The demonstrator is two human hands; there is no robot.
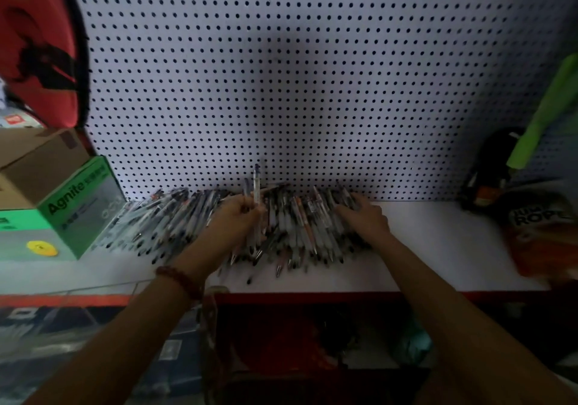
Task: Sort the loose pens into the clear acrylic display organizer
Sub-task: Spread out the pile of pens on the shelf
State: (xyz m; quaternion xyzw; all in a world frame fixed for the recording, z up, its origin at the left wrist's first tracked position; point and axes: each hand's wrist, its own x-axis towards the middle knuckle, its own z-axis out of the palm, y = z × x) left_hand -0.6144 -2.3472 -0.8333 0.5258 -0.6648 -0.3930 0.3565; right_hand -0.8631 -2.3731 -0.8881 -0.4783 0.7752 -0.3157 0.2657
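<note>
Currently you are gathering: your left hand (239,215) pinches a few pens (256,182) upright above the loose pile (308,226) on the white shelf (444,248), while your right hand (364,213) rests on the pile, fingers relaxed. No organizer shows, so locating it probably comes next.

Pen pile (291,229): motion-blurred; I cannot tell single barrels or their print apart. My left hand (239,217) covers the middle of the few pens (256,185) it grips, so their count is unclear. My right hand (364,213) has its fingertips sunk among the pile. The green box (78,204) is cut by the left edge and its small print is illegible. The orange package (538,248) at right is smeared and cut off. Below the shelf (438,248), all is too dark to identify.
</note>
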